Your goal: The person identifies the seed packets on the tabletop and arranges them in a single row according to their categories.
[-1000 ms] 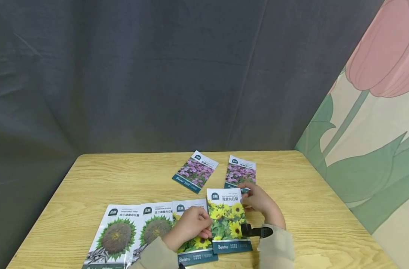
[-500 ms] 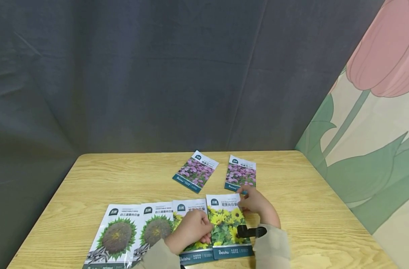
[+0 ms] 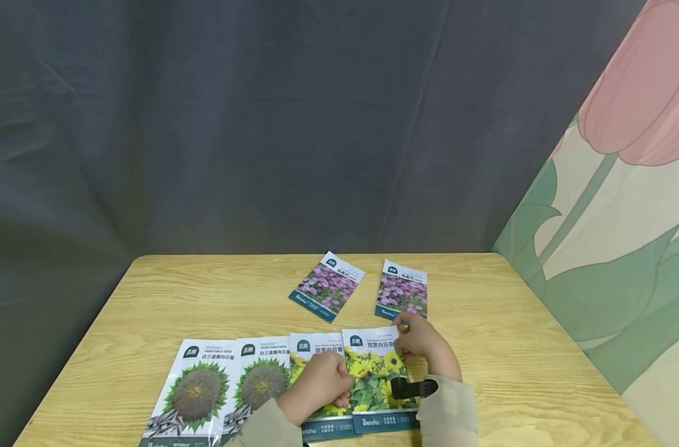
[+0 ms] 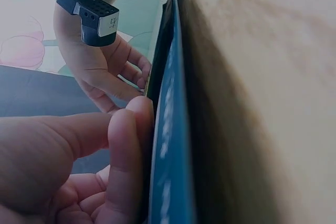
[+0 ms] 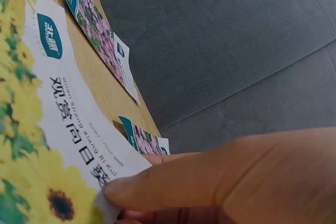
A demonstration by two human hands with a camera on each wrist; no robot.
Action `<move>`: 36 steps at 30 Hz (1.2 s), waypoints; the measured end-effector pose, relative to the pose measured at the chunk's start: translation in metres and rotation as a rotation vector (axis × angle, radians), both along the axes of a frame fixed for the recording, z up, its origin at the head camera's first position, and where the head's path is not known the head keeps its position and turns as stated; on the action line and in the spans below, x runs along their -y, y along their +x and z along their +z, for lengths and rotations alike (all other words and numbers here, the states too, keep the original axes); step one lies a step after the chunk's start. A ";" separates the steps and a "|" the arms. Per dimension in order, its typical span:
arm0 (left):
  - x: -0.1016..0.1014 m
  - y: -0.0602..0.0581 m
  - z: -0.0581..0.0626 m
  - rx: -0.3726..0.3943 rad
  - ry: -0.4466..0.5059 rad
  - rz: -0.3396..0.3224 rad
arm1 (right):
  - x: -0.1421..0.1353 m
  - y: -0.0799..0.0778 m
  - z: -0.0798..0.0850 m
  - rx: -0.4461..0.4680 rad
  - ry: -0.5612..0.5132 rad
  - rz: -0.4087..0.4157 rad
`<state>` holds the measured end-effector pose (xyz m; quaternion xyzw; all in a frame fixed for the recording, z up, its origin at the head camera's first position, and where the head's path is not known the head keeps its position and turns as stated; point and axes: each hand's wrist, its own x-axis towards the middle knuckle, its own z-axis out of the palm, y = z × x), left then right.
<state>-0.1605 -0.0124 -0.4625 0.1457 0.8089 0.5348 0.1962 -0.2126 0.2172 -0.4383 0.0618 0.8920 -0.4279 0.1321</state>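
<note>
A seed packet with yellow flowers (image 3: 370, 375) lies at the right end of the front row, slightly overlapping its neighbour. Its upper right edge is pinched by my right hand (image 3: 426, 344); the right wrist view shows the thumb (image 5: 139, 190) on its printed face. My left hand (image 3: 319, 383), fingers curled, covers part of a second yellow-flower packet (image 3: 317, 340), its fingertips pinched at the left edge of the first one. In the left wrist view those fingertips (image 4: 139, 108) are close beside the packets, whose blue bottom strip (image 4: 170, 150) shows edge-on.
Two sunflower-head seed packets (image 3: 197, 391) overlap at the left of the row. Farther back on the wooden table (image 3: 205, 292) lie two purple-flower packets, one tilted (image 3: 328, 285) and one straighter (image 3: 402, 288). A dark curtain (image 3: 295, 124) hangs behind; a tulip-patterned wall (image 3: 624, 279) stands right.
The right-end yellow-flower packet has come down and toward me, into line with the row. My right hand moved with it, still pinching its edge; my left hand has shifted only slightly.
</note>
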 end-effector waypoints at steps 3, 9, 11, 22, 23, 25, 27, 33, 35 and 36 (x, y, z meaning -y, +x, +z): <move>0.000 0.000 0.001 -0.004 -0.020 0.000 | 0.001 0.000 -0.001 0.002 0.004 -0.004; 0.000 0.001 0.001 0.018 -0.029 0.003 | 0.003 0.000 -0.002 -0.002 0.001 -0.012; 0.000 0.001 0.001 0.023 -0.033 0.004 | 0.003 0.000 -0.003 0.000 -0.001 -0.015; -0.001 0.000 0.001 0.049 -0.050 0.002 | 0.005 0.000 0.000 0.019 -0.020 -0.009; -0.001 0.000 0.001 0.050 -0.047 0.004 | 0.005 0.000 0.000 0.018 -0.021 -0.009; -0.001 0.000 0.001 0.053 -0.039 0.002 | 0.005 0.000 0.000 0.018 -0.020 -0.012; 0.000 0.000 0.001 0.048 -0.030 0.001 | 0.005 0.000 0.000 0.017 -0.018 -0.011; 0.002 0.000 0.003 0.065 0.005 -0.018 | 0.005 0.001 -0.001 0.019 -0.020 -0.012; 0.002 0.000 0.004 0.074 0.015 -0.024 | 0.005 0.001 -0.001 0.019 -0.022 -0.014; 0.002 0.000 0.004 0.074 0.018 -0.029 | 0.005 0.001 -0.001 0.018 -0.020 -0.013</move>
